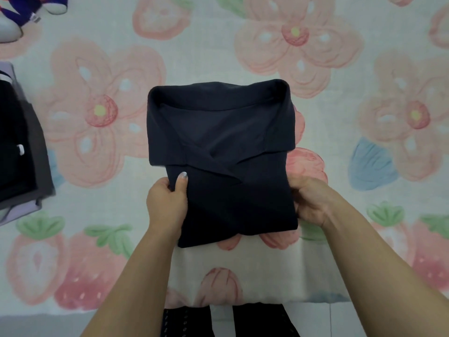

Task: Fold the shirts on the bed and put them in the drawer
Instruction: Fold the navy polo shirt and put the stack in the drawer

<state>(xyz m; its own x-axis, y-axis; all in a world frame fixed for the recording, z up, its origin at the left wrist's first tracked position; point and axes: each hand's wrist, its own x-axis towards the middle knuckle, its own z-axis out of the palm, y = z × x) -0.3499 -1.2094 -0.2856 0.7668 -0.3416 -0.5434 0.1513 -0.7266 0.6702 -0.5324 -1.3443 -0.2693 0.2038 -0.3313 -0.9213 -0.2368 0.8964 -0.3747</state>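
Observation:
A dark navy shirt (pixel 223 152), folded into a compact rectangle with its collar end turned toward the far side, lies in the middle of the bed (pixel 364 117). My left hand (pixel 167 200) grips its left edge, thumb on top of the cloth and fingers underneath. My right hand (pixel 308 200) holds the right edge, fingers tucked under the fabric. Both hands sit at the near half of the shirt.
A stack of folded clothes (pixel 19 152), black on grey on lilac, lies at the left edge of the bed. A plush toy (pixel 29 13) sits at the far left corner. The flowered sheet spreads around the shirt. My legs show below the bed's near edge.

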